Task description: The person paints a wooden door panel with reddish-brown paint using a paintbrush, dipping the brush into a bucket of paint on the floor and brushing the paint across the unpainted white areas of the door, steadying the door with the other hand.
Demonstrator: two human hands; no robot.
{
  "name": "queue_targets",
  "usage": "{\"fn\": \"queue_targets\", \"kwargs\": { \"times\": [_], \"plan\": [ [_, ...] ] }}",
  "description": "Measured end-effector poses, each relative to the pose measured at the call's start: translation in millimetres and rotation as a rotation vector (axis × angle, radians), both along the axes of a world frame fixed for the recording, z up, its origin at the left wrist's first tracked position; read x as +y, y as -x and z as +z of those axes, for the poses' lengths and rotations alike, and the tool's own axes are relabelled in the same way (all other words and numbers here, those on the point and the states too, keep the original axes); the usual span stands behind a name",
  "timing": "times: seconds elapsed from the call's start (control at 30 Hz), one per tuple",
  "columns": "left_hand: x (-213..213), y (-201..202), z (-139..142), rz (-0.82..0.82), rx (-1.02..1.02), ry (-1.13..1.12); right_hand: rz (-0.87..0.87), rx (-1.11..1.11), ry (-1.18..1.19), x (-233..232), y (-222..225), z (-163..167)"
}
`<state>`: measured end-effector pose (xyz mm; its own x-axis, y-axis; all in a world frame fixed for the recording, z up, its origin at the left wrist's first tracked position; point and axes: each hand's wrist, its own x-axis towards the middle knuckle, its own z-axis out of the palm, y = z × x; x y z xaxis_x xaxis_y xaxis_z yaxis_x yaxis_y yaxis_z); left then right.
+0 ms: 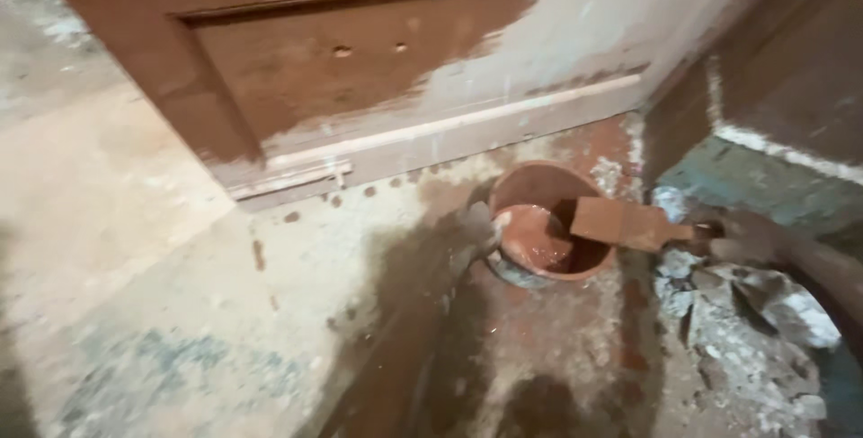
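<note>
While the left hand (475, 227) grips the paint pot (550, 220) rim, the right hand (748, 238) clasps a brush (629, 224) over it

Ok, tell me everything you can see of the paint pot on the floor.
The paint pot is a small round container, coated reddish-brown inside and out, with wet brown paint pooled in its bottom. It stands upright but tipped slightly, on the spattered floor just below the half-painted door. The left hand grips its near rim. A wide flat brush, held by the right hand, lies across its right rim, bristles over the opening.
</note>
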<state>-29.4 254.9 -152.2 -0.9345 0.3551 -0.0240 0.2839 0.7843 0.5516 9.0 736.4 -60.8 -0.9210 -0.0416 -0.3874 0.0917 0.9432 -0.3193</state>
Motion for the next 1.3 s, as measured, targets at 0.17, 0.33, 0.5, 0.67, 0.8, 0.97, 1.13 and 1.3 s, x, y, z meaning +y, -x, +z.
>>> {"fn": "queue_targets", "kwargs": {
  "times": [0.17, 0.33, 0.5, 0.67, 0.8, 0.97, 1.13, 1.3],
  "plan": [
    [-36.5, 41.7, 43.7, 0.049, 0.059, -0.068, -0.095, 0.151, -0.323, -26.7, -39.3, -17.3],
    [-173.3, 28.2, 44.2, 0.327, 0.140, 0.055, 0.173, 0.481, -0.499, -43.0, -69.3, -32.3],
    [-236.5, 1.1, 67.4, 0.494, 0.153, 0.110, 0.029, 0.406, -0.245, -140.4, -42.2, 8.6],
    [-233.2, -14.1, 91.8, 0.496, 0.273, 0.107, -0.302, 0.197, 0.232, -307.4, 18.7, 93.4],
    [-231.6, -5.2, 113.1, 0.530, 0.446, 0.021, -0.261, 0.094, 0.590, -421.0, 42.0, 100.6],
    [-238.9, -6.9, 103.8, 0.520, 0.477, 0.071, -0.190, -0.160, 0.814, -479.7, 91.9, 62.1],
    [-240.9, 15.3, 95.2, 0.507, 0.621, 0.228, -0.025, -0.103, 0.670, -491.6, 128.1, 44.0],
    [-239.1, 18.6, 95.8, 0.529, 0.373, 0.252, -0.053, -0.035, 0.721, -498.7, 130.3, 29.5]
  ]
}}
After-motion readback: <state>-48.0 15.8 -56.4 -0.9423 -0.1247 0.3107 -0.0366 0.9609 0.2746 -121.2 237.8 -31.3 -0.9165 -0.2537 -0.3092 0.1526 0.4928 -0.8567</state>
